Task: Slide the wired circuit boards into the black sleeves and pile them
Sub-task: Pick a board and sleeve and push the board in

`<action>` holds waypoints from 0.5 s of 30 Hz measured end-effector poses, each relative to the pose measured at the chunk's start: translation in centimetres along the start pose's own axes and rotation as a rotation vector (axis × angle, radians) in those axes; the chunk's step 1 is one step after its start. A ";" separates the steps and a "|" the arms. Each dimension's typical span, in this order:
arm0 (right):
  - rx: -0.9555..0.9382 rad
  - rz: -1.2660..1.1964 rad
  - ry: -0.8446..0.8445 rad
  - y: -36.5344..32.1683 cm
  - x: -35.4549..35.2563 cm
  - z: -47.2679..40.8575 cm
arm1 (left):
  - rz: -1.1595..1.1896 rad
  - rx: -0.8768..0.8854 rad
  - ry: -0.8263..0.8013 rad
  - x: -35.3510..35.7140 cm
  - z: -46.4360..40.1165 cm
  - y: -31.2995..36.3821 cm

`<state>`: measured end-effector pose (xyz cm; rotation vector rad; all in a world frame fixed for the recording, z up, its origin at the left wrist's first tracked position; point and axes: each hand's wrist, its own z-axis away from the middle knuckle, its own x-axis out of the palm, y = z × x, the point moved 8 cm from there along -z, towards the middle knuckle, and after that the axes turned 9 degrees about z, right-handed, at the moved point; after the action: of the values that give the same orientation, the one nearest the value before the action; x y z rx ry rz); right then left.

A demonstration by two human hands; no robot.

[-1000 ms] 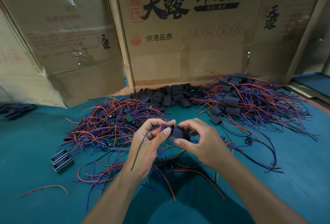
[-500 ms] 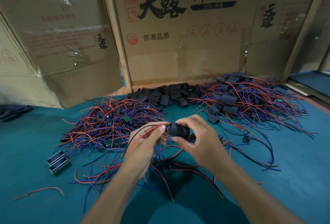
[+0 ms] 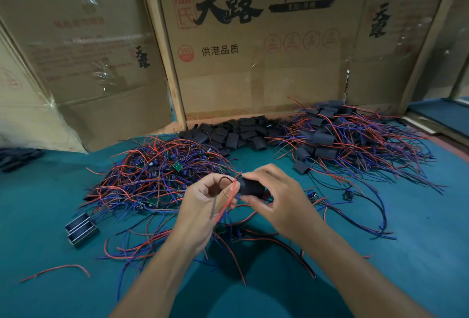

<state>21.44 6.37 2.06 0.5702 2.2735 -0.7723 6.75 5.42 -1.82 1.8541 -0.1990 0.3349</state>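
Two hands engaged: your left hand pinches the wires, right hand grips the black sleeve; hard pulling risks tearing leads from the board.

Your right hand has drawn the sleeve further along, so more of it now shows between your hands than a second ago. Your left hand has tightened its grip on the wires, which now bend into a small loop above the thumb.
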 end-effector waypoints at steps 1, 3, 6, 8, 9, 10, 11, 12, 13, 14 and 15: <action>-0.001 -0.006 0.004 0.0 0.0 0.0 | -0.002 -0.011 0.000 0.0 -0.1 0.0; 0.000 -0.011 0.021 0.1 -0.1 0.0 | 0.024 -0.049 -0.008 0.0 -0.1 -0.2; 0.007 -0.008 0.031 0.3 -0.2 0.1 | 0.071 -0.097 -0.018 -0.1 -0.2 -0.5; -0.002 -0.006 0.021 0.2 0.0 0.1 | 0.056 -0.116 -0.009 -0.3 -0.1 -0.5; -0.008 -0.007 0.018 0.1 0.1 0.1 | 0.059 -0.129 -0.002 -0.3 -0.1 -0.6; -0.014 -0.008 0.016 0.1 0.1 0.1 | 0.072 -0.147 0.006 -0.3 -0.1 -0.7; -0.020 -0.008 0.016 0.0 0.1 0.1 | 0.092 -0.167 0.015 -0.3 -0.1 -0.7; -0.027 -0.009 0.016 0.0 0.1 0.1 | 0.114 -0.189 0.023 -0.3 -0.1 -0.7; -0.032 -0.009 0.015 -0.1 0.1 0.1 | 0.134 -0.211 0.027 -0.3 0.0 -0.7; -0.035 -0.011 0.013 -0.2 0.1 0.1 | 0.155 -0.233 0.028 -0.2 0.0 -0.7; -0.041 -0.014 0.008 -0.3 0.1 0.2 | 0.177 -0.259 0.030 -0.2 0.1 -0.8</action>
<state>21.29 6.07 1.95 0.5406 2.2974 -0.7298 6.84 5.57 -2.64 1.5788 -0.3703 0.4376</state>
